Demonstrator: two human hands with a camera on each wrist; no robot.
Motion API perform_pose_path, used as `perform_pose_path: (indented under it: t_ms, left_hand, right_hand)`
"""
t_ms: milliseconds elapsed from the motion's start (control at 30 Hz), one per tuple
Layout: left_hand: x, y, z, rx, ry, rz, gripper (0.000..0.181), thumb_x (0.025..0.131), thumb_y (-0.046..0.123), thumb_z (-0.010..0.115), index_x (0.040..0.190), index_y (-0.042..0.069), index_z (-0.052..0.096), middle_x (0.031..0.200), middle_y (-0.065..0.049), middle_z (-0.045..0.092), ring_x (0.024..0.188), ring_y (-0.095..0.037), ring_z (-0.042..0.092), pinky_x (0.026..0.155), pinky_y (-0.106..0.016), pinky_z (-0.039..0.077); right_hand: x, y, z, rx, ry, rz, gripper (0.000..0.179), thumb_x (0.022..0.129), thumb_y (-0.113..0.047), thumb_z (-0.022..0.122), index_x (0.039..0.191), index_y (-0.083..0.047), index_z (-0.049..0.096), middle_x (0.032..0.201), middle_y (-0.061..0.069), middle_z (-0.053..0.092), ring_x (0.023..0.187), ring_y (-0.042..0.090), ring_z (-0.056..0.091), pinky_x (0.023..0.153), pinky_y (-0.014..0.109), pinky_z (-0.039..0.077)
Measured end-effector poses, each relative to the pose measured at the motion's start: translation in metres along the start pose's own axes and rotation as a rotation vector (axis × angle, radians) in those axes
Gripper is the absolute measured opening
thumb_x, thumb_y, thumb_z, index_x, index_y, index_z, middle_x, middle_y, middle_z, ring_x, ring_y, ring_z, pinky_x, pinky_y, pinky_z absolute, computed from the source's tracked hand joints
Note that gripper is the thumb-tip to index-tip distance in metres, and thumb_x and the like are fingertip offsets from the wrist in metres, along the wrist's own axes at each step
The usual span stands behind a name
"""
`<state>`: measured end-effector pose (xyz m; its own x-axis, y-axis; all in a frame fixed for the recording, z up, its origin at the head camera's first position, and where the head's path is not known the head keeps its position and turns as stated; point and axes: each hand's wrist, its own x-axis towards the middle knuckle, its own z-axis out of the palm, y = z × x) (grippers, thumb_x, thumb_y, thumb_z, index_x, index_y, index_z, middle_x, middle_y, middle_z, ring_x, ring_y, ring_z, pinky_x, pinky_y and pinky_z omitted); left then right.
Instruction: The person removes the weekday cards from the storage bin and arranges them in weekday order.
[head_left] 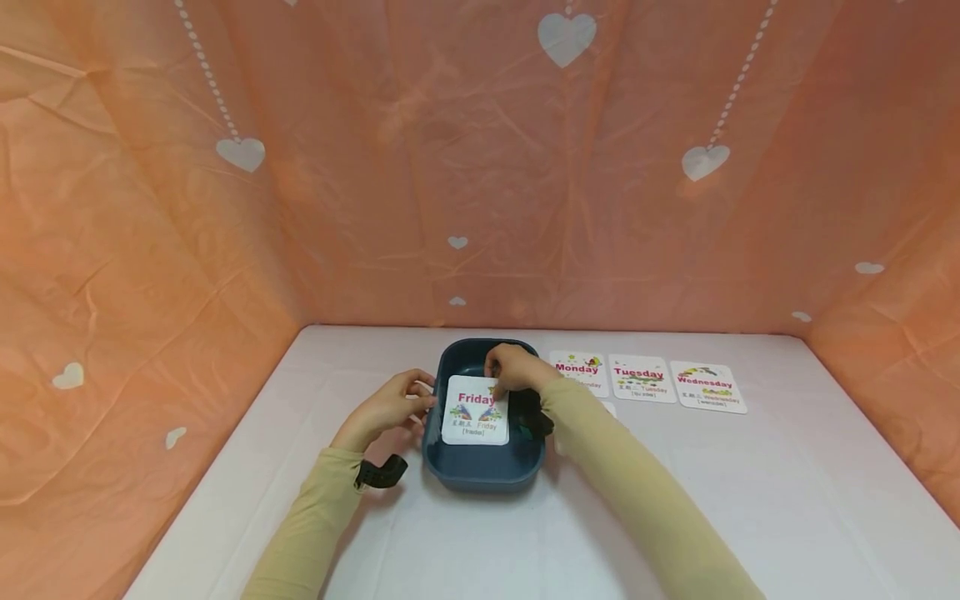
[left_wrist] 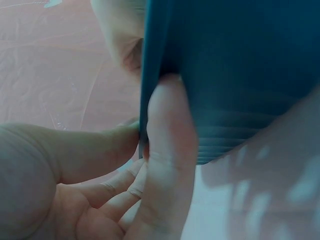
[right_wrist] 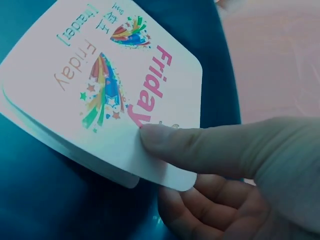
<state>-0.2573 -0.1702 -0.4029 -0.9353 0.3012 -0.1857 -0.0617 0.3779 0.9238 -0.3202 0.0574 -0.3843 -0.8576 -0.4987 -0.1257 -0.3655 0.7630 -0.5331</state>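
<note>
A dark blue plastic bin (head_left: 483, 482) stands on the table, with a white card printed "Friday" (head_left: 467, 415) inside its outline. My right hand (head_left: 519, 368) pinches the edge of that card, thumb on the printed face and fingers beneath, as the right wrist view shows. Another card (right_wrist: 112, 176) lies just under the Friday card there, mostly hidden by it. On the bin's left side, my left hand (head_left: 392, 407) grips the rim between thumb and index finger; the bin's outer wall (left_wrist: 225, 75) fills much of the left wrist view.
Right of the bin, cards reading Monday (head_left: 581, 382), Tuesday (head_left: 642, 379) and Wednesday (head_left: 708, 387) lie in a row on the white table (head_left: 750, 500). A further card's corner (head_left: 610, 408) peeks out by my right sleeve. An orange cloth with hearts (head_left: 420, 167) hangs behind.
</note>
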Motion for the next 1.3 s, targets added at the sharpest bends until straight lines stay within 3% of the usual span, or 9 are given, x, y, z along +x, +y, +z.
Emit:
perform_pose_path:
  t_ms: [400,567,700,800,933,1133,1300]
  left_hand:
    - [-0.002,0.001,0.001,0.007,-0.005,0.000,0.032,0.096,0.004,0.056,0.124,-0.006,0.044,0.092,-0.015,0.057,0.067,-0.019,0.057,0.056,-0.038,0.056]
    - [0.000,0.000,0.001,0.005,-0.008,0.005,0.032,0.096,0.004,0.056,0.124,-0.007,0.044,0.093,-0.017,0.057,0.068,-0.020,0.058,0.056,-0.038,0.056]
    - [0.000,-0.001,0.001,-0.007,-0.009,0.005,0.032,0.096,0.003,0.055,0.123,-0.007,0.043,0.095,-0.022,0.057,0.069,-0.023,0.058,0.056,-0.037,0.056]
    - [0.000,0.000,0.001,-0.009,-0.009,0.007,0.031,0.096,0.002,0.055,0.123,-0.007,0.043,0.096,-0.023,0.057,0.069,-0.023,0.058,0.055,-0.037,0.056]
    - [0.000,0.000,0.001,-0.011,-0.010,0.009,0.032,0.096,0.002,0.054,0.124,-0.008,0.043,0.096,-0.023,0.057,0.068,-0.021,0.058,0.055,-0.036,0.056]
    - [0.000,-0.001,0.001,0.001,-0.009,0.017,0.032,0.096,0.001,0.054,0.124,-0.009,0.042,0.093,-0.019,0.058,0.065,-0.018,0.058,0.055,-0.036,0.056]
    - [0.000,0.000,0.000,0.014,-0.004,0.002,0.032,0.096,0.002,0.054,0.125,-0.009,0.043,0.091,-0.016,0.058,0.065,-0.019,0.058,0.055,-0.036,0.056]
  right_hand:
    - [-0.012,0.008,-0.008,0.179,-0.052,-0.103,0.027,0.082,0.014,0.060,0.103,-0.002,0.060,0.086,0.009,0.062,0.077,0.018,0.057,0.058,0.026,0.048]
    - [-0.020,0.011,-0.015,0.183,0.007,-0.152,0.029,0.083,0.013,0.056,0.108,-0.001,0.060,0.090,0.008,0.063,0.078,0.018,0.056,0.061,0.026,0.048]
    - [-0.028,0.018,-0.022,0.255,0.050,-0.167,0.029,0.084,0.011,0.055,0.111,0.000,0.060,0.095,0.010,0.063,0.080,0.018,0.056,0.063,0.029,0.051]
    - [-0.037,0.022,-0.030,0.306,0.076,-0.163,0.031,0.084,0.011,0.055,0.112,0.000,0.060,0.105,0.013,0.060,0.088,0.022,0.057,0.067,0.034,0.052]
    - [-0.050,0.025,-0.042,0.291,0.113,-0.184,0.031,0.085,0.009,0.055,0.114,-0.001,0.061,0.114,0.014,0.058,0.101,0.026,0.056,0.075,0.035,0.051]
    - [-0.066,0.031,-0.059,0.286,0.175,-0.202,0.031,0.085,0.009,0.056,0.115,0.000,0.061,0.111,0.013,0.060,0.105,0.027,0.055,0.087,0.039,0.049]
    - [-0.081,0.037,-0.073,0.316,0.213,-0.197,0.029,0.087,0.009,0.056,0.114,0.000,0.061,0.109,0.014,0.061,0.100,0.028,0.059,0.086,0.040,0.050]
